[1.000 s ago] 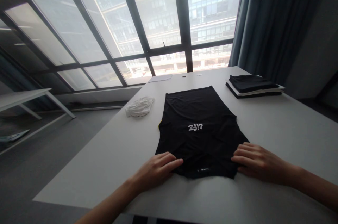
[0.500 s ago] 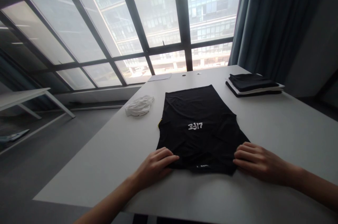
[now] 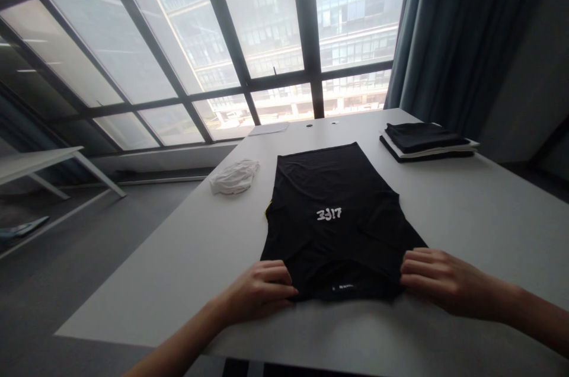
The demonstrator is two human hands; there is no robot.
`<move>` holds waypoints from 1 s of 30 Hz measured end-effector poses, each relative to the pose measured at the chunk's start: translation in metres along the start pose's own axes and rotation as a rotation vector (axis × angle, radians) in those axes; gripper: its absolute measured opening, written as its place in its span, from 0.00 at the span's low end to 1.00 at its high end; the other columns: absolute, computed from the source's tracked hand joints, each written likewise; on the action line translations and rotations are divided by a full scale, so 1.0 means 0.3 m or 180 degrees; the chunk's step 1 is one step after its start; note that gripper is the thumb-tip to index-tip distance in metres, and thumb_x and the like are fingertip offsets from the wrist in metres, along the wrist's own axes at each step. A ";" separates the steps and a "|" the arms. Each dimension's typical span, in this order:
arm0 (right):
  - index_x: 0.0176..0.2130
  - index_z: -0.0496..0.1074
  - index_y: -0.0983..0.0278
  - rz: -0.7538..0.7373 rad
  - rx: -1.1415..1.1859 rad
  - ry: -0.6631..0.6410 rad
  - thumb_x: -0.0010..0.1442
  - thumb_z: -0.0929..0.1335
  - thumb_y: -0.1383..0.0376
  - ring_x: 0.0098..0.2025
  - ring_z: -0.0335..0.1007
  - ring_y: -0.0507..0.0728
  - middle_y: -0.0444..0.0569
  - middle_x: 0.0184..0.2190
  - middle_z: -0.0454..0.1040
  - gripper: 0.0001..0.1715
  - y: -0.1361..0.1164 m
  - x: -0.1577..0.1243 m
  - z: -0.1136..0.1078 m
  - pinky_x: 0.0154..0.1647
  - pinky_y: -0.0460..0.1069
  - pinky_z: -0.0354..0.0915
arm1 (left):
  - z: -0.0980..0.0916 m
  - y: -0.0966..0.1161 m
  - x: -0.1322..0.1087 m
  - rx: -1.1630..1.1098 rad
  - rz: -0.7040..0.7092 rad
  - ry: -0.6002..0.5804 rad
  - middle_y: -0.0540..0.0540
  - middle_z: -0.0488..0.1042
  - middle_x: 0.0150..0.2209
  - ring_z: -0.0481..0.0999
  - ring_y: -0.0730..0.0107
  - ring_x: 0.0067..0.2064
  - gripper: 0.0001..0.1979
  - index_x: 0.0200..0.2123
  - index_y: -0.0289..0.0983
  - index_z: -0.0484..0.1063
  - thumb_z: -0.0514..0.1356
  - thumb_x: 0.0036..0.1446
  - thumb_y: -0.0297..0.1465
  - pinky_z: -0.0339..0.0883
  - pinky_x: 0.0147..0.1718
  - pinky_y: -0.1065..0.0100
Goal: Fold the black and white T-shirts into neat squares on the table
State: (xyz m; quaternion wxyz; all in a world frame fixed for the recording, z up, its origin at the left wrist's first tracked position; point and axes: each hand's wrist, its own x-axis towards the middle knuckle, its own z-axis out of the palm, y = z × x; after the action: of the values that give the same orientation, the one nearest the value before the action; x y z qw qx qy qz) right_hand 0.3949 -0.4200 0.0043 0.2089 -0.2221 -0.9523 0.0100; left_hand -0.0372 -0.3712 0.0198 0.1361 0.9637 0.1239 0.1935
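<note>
A black T-shirt (image 3: 329, 187) lies spread on the white table, its near end toward me and a white printed word upside down across its middle. My left hand (image 3: 262, 288) pinches the shirt's near left corner. At the near right corner, my right hand (image 3: 435, 279) grips the fabric with fingers curled over it. Between the two hands the neckline shows, with a small white print inside it. A bit of yellow peeks out along the shirt's left edge.
On the white table (image 3: 178, 282), a crumpled white cloth (image 3: 235, 176) lies left of the shirt. A stack of folded black and white clothes (image 3: 427, 143) sits at the far right. A paper sheet (image 3: 269, 128) rests near the window, and another table (image 3: 40, 163) stands at left.
Both hands have moved slightly toward me and outward, drawing the shirt's near end with them. The near edge looks more stretched, and the neckline is more visible.
</note>
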 end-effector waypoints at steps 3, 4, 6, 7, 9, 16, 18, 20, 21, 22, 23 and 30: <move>0.41 0.72 0.63 0.0064 0.0179 0.0092 0.69 0.62 0.73 0.31 0.67 0.54 0.48 0.31 0.73 0.11 -0.014 0.006 -0.030 0.33 0.49 0.62 | -0.003 0.005 -0.009 -0.0154 -0.0036 0.0023 0.41 0.75 0.35 0.76 0.67 0.35 0.08 0.45 0.37 0.77 0.60 0.67 0.31 0.70 0.36 0.67; 0.42 0.72 0.63 0.0115 0.0253 0.0155 0.69 0.62 0.72 0.32 0.69 0.54 0.49 0.32 0.73 0.10 -0.017 0.011 -0.040 0.34 0.49 0.64 | -0.007 0.007 -0.009 -0.0213 -0.0064 0.0057 0.41 0.75 0.35 0.76 0.66 0.36 0.08 0.46 0.37 0.77 0.59 0.67 0.31 0.70 0.36 0.67; 0.43 0.72 0.62 0.0321 0.0428 0.0341 0.69 0.62 0.71 0.35 0.71 0.55 0.51 0.34 0.74 0.10 -0.017 0.026 -0.060 0.36 0.49 0.66 | -0.021 0.008 -0.002 -0.0351 -0.0156 0.0152 0.40 0.76 0.35 0.76 0.66 0.36 0.09 0.45 0.36 0.78 0.60 0.67 0.31 0.70 0.36 0.67; 0.44 0.72 0.62 0.0480 0.0519 0.0458 0.69 0.63 0.70 0.36 0.72 0.55 0.51 0.35 0.75 0.09 -0.014 0.037 -0.069 0.37 0.49 0.67 | -0.032 0.006 0.006 -0.0431 -0.0229 0.0192 0.39 0.76 0.36 0.77 0.66 0.36 0.09 0.45 0.36 0.78 0.60 0.67 0.31 0.70 0.36 0.68; 0.43 0.72 0.62 0.0879 0.0661 0.0708 0.69 0.63 0.69 0.37 0.73 0.55 0.52 0.37 0.75 0.09 0.002 0.068 -0.087 0.37 0.49 0.68 | -0.066 -0.008 0.033 -0.0608 -0.0424 0.0261 0.39 0.76 0.36 0.77 0.67 0.36 0.08 0.44 0.35 0.79 0.60 0.67 0.31 0.70 0.35 0.69; 0.38 0.76 0.62 0.1934 0.0639 0.0729 0.68 0.64 0.57 0.32 0.71 0.57 0.49 0.34 0.78 0.15 0.177 0.236 -0.160 0.33 0.50 0.65 | -0.264 -0.180 0.193 -0.0902 -0.1220 0.0343 0.43 0.76 0.34 0.72 0.72 0.31 0.16 0.35 0.32 0.80 0.63 0.64 0.40 0.65 0.29 0.73; 0.38 0.76 0.62 0.1990 0.0591 0.0586 0.67 0.64 0.56 0.32 0.70 0.57 0.48 0.32 0.78 0.16 0.263 0.290 -0.180 0.34 0.50 0.64 | -0.317 -0.256 0.245 -0.0998 -0.1418 0.0260 0.43 0.75 0.34 0.70 0.72 0.32 0.18 0.34 0.31 0.79 0.63 0.62 0.43 0.63 0.29 0.72; 0.37 0.76 0.62 0.1989 0.0534 0.0445 0.66 0.64 0.57 0.31 0.70 0.56 0.46 0.30 0.77 0.15 0.361 0.342 -0.190 0.35 0.50 0.63 | -0.356 -0.341 0.293 -0.1133 -0.1607 0.0169 0.45 0.74 0.33 0.69 0.72 0.32 0.20 0.33 0.31 0.79 0.64 0.59 0.45 0.62 0.29 0.72; 0.37 0.77 0.62 0.1980 0.0516 0.0367 0.66 0.64 0.57 0.31 0.69 0.56 0.46 0.30 0.77 0.15 0.413 0.367 -0.190 0.35 0.50 0.62 | -0.369 -0.386 0.314 -0.1196 -0.1726 0.0092 0.46 0.73 0.31 0.67 0.73 0.30 0.21 0.32 0.31 0.79 0.65 0.58 0.46 0.61 0.28 0.72; 0.36 0.77 0.63 0.1972 0.0503 0.0285 0.65 0.64 0.58 0.31 0.69 0.56 0.46 0.30 0.77 0.15 0.466 0.392 -0.186 0.36 0.50 0.62 | -0.377 -0.434 0.332 -0.1248 -0.1858 -0.0001 0.48 0.71 0.28 0.65 0.74 0.29 0.21 0.31 0.31 0.79 0.66 0.56 0.47 0.59 0.27 0.73; 0.36 0.77 0.63 0.1962 0.0496 0.0195 0.64 0.64 0.58 0.32 0.69 0.55 0.46 0.30 0.77 0.14 0.518 0.415 -0.177 0.36 0.50 0.61 | -0.380 -0.483 0.348 -0.1282 -0.2004 -0.0110 0.50 0.69 0.25 0.62 0.76 0.27 0.22 0.30 0.31 0.79 0.67 0.54 0.48 0.56 0.25 0.73; 0.35 0.79 0.65 0.2345 0.0427 -0.0256 0.62 0.65 0.62 0.32 0.70 0.54 0.48 0.30 0.78 0.13 0.776 0.515 -0.010 0.34 0.47 0.60 | -0.289 -0.767 0.385 -0.1135 -0.2749 -0.0466 0.52 0.65 0.21 0.57 0.76 0.25 0.26 0.32 0.31 0.81 0.71 0.43 0.50 0.49 0.23 0.71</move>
State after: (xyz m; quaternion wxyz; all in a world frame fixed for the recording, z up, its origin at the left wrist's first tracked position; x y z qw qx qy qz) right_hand 0.3680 -0.1445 0.0419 0.1678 -0.5351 -0.8132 0.1556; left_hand -0.0120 -0.1044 0.0648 0.3758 0.7967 0.4682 0.0690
